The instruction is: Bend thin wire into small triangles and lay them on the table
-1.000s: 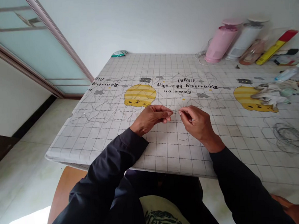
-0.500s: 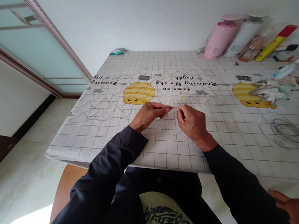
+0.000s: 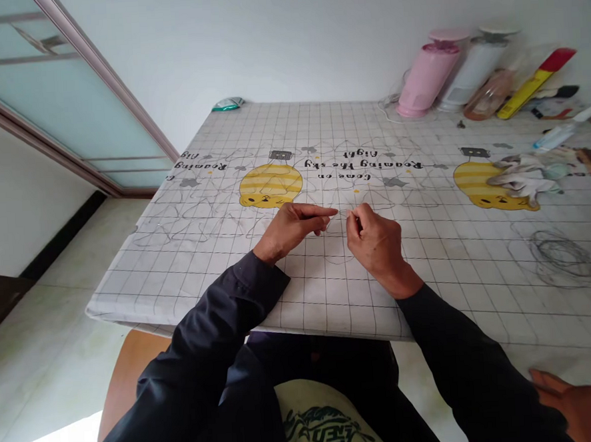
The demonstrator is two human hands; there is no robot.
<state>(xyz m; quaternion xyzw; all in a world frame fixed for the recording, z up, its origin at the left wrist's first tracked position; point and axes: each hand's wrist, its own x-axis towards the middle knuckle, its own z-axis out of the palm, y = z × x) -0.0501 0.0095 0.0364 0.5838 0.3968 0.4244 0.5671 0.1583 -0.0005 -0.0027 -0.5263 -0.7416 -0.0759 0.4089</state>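
Observation:
Above the near middle of the table my left hand point(image 3: 296, 227) has its index finger stretched toward the right, the thumb and other fingers bent beneath it around a thin wire or thread. Facing it, my right hand point(image 3: 376, 246) is closed in a pinch on the same strand. A faint thin wire point(image 3: 343, 211) bridges the small gap between the fingertips, and part of it seems to curve below them. The strand is too fine to follow fully. Beyond the left hand, long loose wire point(image 3: 176, 231) lies in wavy lines on the checked tablecloth point(image 3: 325, 306).
A coil of dark wire point(image 3: 562, 255) lies at right, near a crumpled cloth point(image 3: 520, 174). A pink bottle point(image 3: 427, 79), a white bottle point(image 3: 474, 73) and a yellow-red box point(image 3: 535, 85) stand along the wall. A green packet point(image 3: 227, 104) sits at the far-left corner.
The view has shifted slightly. My left thumb has drawn back a little from the index fingertip, and a loop of strand shows more clearly between the hands. My right hand stays pinched.

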